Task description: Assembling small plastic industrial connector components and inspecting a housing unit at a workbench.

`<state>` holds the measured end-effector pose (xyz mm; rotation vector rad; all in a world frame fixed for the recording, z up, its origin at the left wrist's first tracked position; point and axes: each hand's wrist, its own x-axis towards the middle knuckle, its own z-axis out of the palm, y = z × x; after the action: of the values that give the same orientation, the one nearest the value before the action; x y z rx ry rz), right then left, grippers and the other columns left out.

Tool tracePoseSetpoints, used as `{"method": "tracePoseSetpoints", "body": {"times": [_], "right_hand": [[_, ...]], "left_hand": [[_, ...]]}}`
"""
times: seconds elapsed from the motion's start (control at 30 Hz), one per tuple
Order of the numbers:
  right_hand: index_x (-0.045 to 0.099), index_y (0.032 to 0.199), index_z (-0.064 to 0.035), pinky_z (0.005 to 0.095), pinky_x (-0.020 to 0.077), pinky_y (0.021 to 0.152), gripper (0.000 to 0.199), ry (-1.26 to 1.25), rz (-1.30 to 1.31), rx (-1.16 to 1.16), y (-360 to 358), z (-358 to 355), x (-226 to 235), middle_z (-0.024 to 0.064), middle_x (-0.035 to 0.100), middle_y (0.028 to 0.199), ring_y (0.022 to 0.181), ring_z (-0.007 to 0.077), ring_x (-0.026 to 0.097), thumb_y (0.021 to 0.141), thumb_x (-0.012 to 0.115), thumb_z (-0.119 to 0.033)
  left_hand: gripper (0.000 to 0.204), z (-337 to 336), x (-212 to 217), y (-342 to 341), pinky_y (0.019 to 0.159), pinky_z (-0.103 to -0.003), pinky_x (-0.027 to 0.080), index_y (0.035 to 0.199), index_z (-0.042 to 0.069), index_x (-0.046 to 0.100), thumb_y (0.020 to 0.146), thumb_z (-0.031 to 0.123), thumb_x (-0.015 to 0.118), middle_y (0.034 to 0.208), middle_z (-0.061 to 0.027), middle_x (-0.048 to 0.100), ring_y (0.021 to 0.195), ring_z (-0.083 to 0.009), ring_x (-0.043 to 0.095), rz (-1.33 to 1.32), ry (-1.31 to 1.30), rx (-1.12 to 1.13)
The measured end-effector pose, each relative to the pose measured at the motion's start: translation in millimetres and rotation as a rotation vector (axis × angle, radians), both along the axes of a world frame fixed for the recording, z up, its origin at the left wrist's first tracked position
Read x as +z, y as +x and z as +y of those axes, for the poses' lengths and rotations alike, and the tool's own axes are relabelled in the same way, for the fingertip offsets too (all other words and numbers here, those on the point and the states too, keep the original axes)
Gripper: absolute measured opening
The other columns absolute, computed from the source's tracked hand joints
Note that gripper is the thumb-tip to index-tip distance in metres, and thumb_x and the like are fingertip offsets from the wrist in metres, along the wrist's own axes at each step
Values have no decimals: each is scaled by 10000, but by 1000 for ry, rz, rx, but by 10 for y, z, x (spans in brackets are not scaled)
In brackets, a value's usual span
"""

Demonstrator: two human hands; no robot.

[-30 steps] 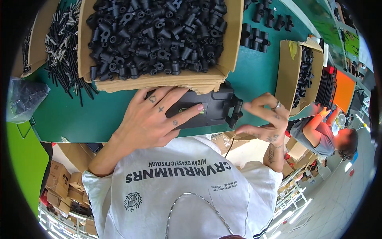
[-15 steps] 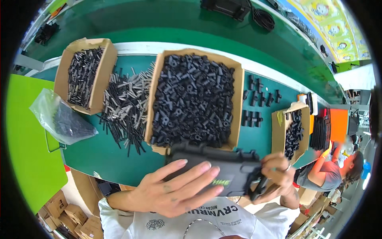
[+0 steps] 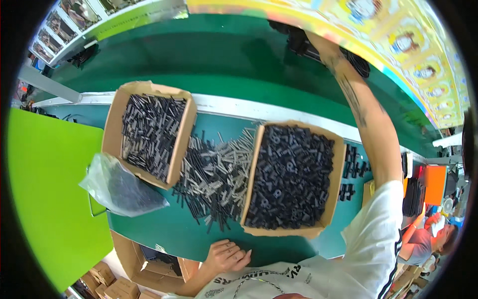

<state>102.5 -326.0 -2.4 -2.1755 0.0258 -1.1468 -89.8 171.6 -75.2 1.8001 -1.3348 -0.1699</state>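
My left hand (image 3: 229, 256) rests at the near edge of the green table, its fingers curled in and nothing visible in them. My right arm (image 3: 366, 109) stretches far forward over the back ledge to the green shelf. A yellow printed panel hides the right hand, so its fingers do not show. Beside that wrist lies a black case-like object (image 3: 297, 42), partly covered by the panel and arm. Nearest the left hand are a heap of black and silver pins (image 3: 219, 174) and a cardboard box (image 3: 284, 232) full of short black plastic fittings.
Another cardboard box (image 3: 110, 132) of pins stands to the left, with a clear plastic bag (image 3: 122, 187) before it. Black parts (image 3: 347, 192) lie in rows right of the middle box. The yellow printed panel (image 3: 388, 35) overhangs the shelf. A co-worker (image 3: 420, 246) is at far right.
The black hard case both hands held at the near edge has left them. My right arm has swung far forward to the shelf; the left hand has dropped to the table edge. The view has shifted.
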Motion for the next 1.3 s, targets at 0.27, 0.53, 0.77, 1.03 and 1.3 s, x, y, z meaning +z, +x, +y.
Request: {"method": "tracePoseSetpoints", "body": {"times": [0.27,0.53,0.77,1.03,1.3], "right_hand": [[652,1111,-18,336,508,812,332,-273,-15,-30,-108,-96,0,96,676,995,896,188,629,814,751,-127],[650,1150,-24,355,513,821,339,-526,44,-110,341,-104,34,134,668,1054,938,226,633,847,728,-155],[649,1184,-30,372,517,828,347,-790,128,-160,704,-712,-149,167,661,1106,974,258,636,876,707,-180],[693,1041,-12,339,524,830,218,-654,484,-42,-930,100,382,105,710,970,866,193,675,841,730,-90],[712,980,-10,290,514,664,125,-344,645,-725,-3468,487,624,110,699,847,705,189,666,870,677,-59]], "left_hand": [[225,63,-44,80,551,-293,546,614,86,582,701,68,788,624,-37,613,563,-167,632,228,96,40],[160,263,-286,-171,619,-328,586,680,82,622,682,57,780,679,-53,645,626,-195,665,321,-36,114],[177,48,-32,127,493,-306,497,625,72,585,681,44,750,588,-49,555,505,-198,581,311,-5,113],[157,9,4,136,487,-317,486,670,49,583,705,34,735,562,-56,520,475,-222,550,237,-55,87],[160,-11,-98,-5,489,-332,482,669,73,575,714,41,725,558,-39,539,473,-206,559,108,-106,26]]}}
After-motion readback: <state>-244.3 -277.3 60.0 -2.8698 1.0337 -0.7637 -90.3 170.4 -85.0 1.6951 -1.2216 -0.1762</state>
